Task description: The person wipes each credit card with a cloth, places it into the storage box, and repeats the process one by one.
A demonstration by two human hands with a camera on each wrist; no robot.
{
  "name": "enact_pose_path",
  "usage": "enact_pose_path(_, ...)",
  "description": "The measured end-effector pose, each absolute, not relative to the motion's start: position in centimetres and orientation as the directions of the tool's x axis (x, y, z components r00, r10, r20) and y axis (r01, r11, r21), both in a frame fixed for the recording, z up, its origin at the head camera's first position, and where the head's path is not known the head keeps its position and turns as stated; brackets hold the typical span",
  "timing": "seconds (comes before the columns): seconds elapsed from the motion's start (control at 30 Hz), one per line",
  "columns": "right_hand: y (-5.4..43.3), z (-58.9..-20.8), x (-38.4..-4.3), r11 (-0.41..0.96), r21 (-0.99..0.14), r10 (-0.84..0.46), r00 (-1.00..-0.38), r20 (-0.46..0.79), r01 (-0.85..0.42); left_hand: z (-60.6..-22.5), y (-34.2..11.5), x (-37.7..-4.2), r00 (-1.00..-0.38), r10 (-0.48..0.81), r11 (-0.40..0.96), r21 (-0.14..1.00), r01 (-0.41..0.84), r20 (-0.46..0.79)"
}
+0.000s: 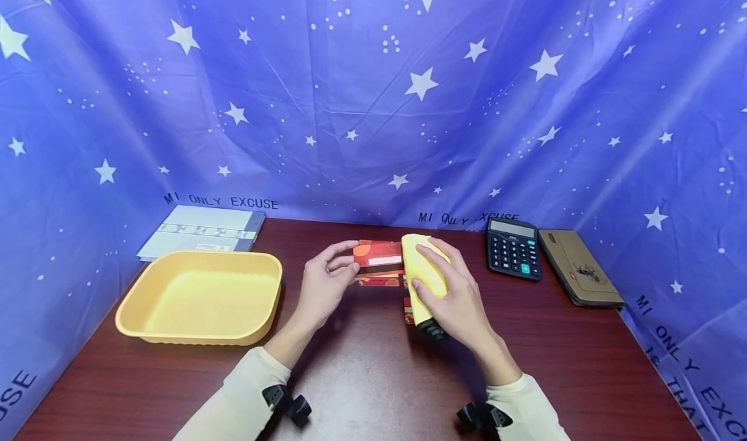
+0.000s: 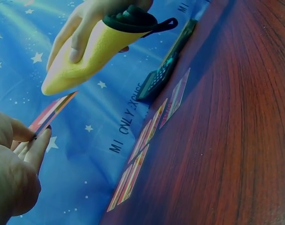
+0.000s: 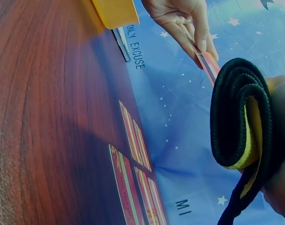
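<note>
My left hand (image 1: 325,284) pinches a red card (image 1: 376,249) by its left end, with thumb and fingers. The card carries a white strip and a dark stripe, and in the wrist views it is raised off the table. A folded yellow cloth (image 1: 421,269) with black edging is gripped in my right hand (image 1: 463,301), its edge right at the card's free end. Beneath them several red and gold cards (image 3: 127,187) lie in rows on the table, partly hidden in the head view by the held card and the cloth.
A yellow plastic basin (image 1: 270,301) stands on the left, in front of a grey-white flat box or folder (image 1: 192,224). Toward the back right lie a black calculator (image 1: 513,250) and a brown wallet (image 1: 578,266). Star-printed blue curtain (image 1: 362,91) surrounds the dark wooden table (image 1: 362,382).
</note>
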State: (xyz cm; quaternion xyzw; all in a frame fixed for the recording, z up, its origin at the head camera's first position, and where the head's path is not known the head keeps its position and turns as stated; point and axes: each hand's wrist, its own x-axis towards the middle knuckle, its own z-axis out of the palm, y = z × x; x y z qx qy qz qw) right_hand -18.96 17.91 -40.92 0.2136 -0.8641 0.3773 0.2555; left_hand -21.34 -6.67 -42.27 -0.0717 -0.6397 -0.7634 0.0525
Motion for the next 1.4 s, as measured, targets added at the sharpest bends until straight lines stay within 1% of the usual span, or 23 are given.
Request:
enact_pose_path(0.3,17.5,-41.3,-18.9,0.635,-0.525,-0.196,-0.776,0.600,-0.567,-42.1,-6.4,-21.1,-0.986,0.016,-0.155,0.974,0.163,0.167)
enact_pose_path(0.5,17.1,-41.4,-18.9,0.631,-0.504,-0.214,-0.758,0.617,-0.589,-42.2,-6.3,-21.1,-0.984,0.040,-0.178,0.970,0.166,0.176)
enact_pose_path(0.6,17.0,-41.4,-18.8,0.630,-0.504,-0.223,-0.758,0.613,-0.592,-42.3,-6.2,-21.1,-0.982,0.050,-0.196,0.966,0.168,0.181)
enact_pose_path(0.77,16.7,-41.4,-18.6,0.629,-0.512,-0.228,-0.768,0.598,-0.585,-42.4,-5.8,-20.9,-0.980,0.091,-0.265,0.953,0.146,0.176)
enact_pose_path(0.93,16.3,-41.6,-18.3,0.625,-0.499,-0.248,-0.759,0.602,-0.601,-42.5,-5.3,-20.4,-0.976,0.115,-0.304,0.942,0.142,0.185)
enact_pose_path(1.13,15.7,-41.9,-18.1,0.615,-0.483,-0.271,-0.742,0.613,-0.623,-42.7,-5.0,-20.2,-0.973,0.130,-0.307,0.941,0.145,0.193)
enact_pose_path(1.3,15.2,-42.0,-17.7,0.612,-0.489,-0.286,-0.750,0.596,-0.621,-42.8,-5.0,-20.2,-0.967,0.150,-0.310,0.939,0.150,0.204)
enact_pose_path(1.4,14.9,-42.0,-17.6,0.610,-0.480,-0.301,-0.745,0.596,-0.631,-42.8,-5.0,-20.2,-0.966,0.148,-0.301,0.940,0.158,0.210)
